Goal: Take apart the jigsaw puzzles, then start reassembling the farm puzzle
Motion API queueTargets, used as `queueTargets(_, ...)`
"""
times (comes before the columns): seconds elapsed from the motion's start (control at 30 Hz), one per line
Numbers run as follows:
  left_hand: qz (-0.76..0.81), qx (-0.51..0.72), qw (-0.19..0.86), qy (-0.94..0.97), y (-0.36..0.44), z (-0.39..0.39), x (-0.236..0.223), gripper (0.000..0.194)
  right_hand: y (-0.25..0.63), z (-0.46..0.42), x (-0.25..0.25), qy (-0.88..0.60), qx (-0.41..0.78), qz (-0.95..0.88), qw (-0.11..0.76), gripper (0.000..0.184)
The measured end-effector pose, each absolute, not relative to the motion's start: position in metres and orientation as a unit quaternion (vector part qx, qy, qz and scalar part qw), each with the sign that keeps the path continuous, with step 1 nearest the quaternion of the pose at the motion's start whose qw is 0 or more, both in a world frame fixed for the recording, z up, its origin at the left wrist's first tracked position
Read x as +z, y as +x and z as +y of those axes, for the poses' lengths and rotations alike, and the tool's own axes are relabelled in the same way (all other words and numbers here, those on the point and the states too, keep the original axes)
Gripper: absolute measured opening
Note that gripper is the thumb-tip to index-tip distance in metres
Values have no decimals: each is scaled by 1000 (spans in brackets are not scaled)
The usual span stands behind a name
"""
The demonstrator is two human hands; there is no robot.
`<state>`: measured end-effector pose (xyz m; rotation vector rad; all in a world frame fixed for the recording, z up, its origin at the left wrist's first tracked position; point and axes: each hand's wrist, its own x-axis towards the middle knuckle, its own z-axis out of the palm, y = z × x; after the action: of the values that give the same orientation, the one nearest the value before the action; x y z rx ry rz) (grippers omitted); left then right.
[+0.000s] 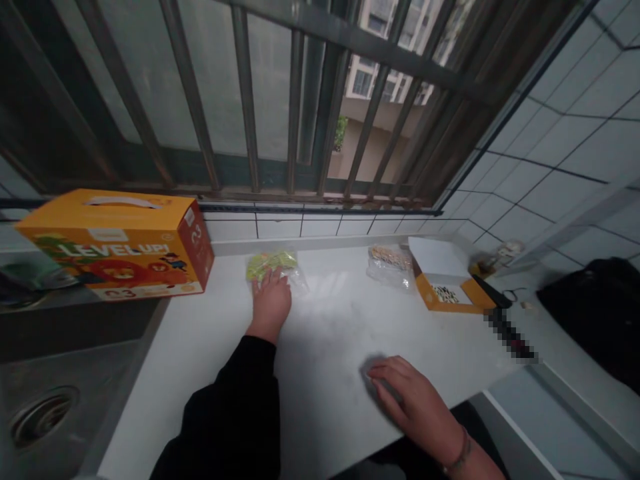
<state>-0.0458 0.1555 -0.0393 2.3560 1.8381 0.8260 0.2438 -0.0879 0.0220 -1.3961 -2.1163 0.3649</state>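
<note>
My left hand [271, 300] reaches to the back of the white counter. Its fingers are spread and rest on a clear plastic bag of yellow-green pieces [265, 262]. My right hand [407, 393] is low over the counter near the front edge, its fingers curled and thumb close to the fingertips. Whatever may be between those fingertips is too small to make out. Farther back on the right lies another clear bag with light brown pieces [391, 257]. Beside it stands an orange box with its white lid raised [457, 307], holding something black-and-white patterned.
A large orange carton with a handle [120, 247] stands at the back left, beside a metal sink [100, 380]. A barred window [270, 100] runs behind the counter [320, 373]. On the right are a tiled wall [560, 147] and a black bag-like item [595, 313].
</note>
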Motion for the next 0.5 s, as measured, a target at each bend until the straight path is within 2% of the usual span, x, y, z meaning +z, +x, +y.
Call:
queueTargets(0.17,583,271,27,765,-44,143,-33,31,270,-104,16,-523,77,-813,242,22)
queueTargets(0.3,544,273,31,793,-35,119,-26,37,262,-97,18,-506,48,-837,204,23)
queueTargets(0.5,491,271,68,825,-21,85,-25,35,216,-101,89,-393,16,-896,209,37)
